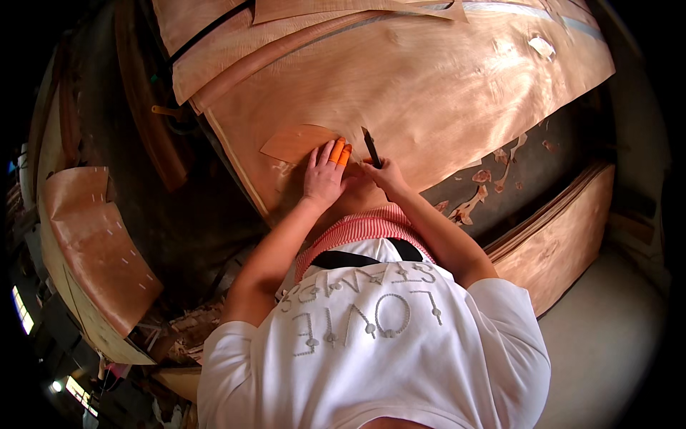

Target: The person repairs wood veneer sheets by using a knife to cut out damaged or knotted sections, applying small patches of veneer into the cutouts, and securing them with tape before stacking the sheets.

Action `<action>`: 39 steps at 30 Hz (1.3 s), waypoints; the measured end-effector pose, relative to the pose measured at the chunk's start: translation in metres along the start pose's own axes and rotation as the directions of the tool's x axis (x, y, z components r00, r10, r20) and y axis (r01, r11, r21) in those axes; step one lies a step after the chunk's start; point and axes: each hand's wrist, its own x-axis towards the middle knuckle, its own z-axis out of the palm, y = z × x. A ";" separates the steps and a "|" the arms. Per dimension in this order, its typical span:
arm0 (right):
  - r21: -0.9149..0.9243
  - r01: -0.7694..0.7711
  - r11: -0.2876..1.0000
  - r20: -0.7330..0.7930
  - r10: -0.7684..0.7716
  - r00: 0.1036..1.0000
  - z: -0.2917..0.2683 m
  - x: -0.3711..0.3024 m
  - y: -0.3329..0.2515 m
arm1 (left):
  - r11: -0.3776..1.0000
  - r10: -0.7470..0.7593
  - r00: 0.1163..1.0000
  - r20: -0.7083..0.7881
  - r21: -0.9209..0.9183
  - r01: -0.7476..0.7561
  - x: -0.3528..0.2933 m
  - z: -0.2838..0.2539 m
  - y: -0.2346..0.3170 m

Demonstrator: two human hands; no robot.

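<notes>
My left hand (326, 175) lies flat with its fingers stretched out, pressing on the veneer. Orange covers wrap two of its fingers. Under and beside its fingertips is a loose, angular veneer piece (296, 143), partly hidden by the hand. Just to the right, my right hand (386, 176) is closed around a black utility knife (370, 147), which points up and away from me. Beneath both hands spreads a large, light brown wood veneer sheet (429, 93), with a pale, torn-looking hole (542, 48) toward its far right.
Overlapping veneer strips (286, 39) lie along the far side. Right of the sheet, torn veneer scraps (471, 204) are scattered on a dark surface beside a thick veneer stack (564, 229). A curved, taped veneer sheet (107, 250) stands at left, near a yellow-handled tool (166, 111).
</notes>
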 end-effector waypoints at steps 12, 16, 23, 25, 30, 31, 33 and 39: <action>-0.510 0.218 0.832 0.236 -0.109 0.966 -0.103 0.012 -0.059 | 0.995 -0.022 0.999 -0.026 -0.101 0.019 -0.002 -0.002 -0.002; -0.278 0.157 0.948 0.187 -0.107 0.977 -0.050 0.002 -0.090 | 0.952 -0.228 0.935 -0.270 -0.264 0.156 -0.012 -0.005 -0.021; 0.157 0.202 0.967 0.312 -0.242 0.919 0.076 0.036 -0.103 | 0.952 -0.290 0.910 -0.296 -0.186 0.243 -0.025 -0.013 -0.046; 0.012 0.151 0.989 0.184 -0.150 0.971 0.089 0.048 -0.090 | 0.947 -0.307 0.898 -0.315 -0.192 0.257 -0.024 -0.014 -0.046; -0.183 0.118 0.976 0.116 -0.097 0.989 0.093 0.059 -0.077 | 0.944 -0.325 0.854 -0.407 -0.188 0.270 -0.024 0.001 -0.063; -0.182 0.136 0.974 0.105 -0.119 0.987 0.092 0.063 -0.072 | 0.939 -0.338 0.858 -0.386 -0.206 0.276 -0.020 -0.004 -0.064; -0.198 0.118 0.973 0.098 -0.100 0.990 0.090 0.065 -0.069 | 0.917 -0.381 0.847 -0.372 -0.267 0.295 -0.017 -0.007 -0.068; -0.167 0.143 0.976 0.115 -0.125 0.985 0.092 0.071 -0.064 | 0.937 -0.345 0.846 -0.406 -0.205 0.284 -0.011 -0.017 -0.074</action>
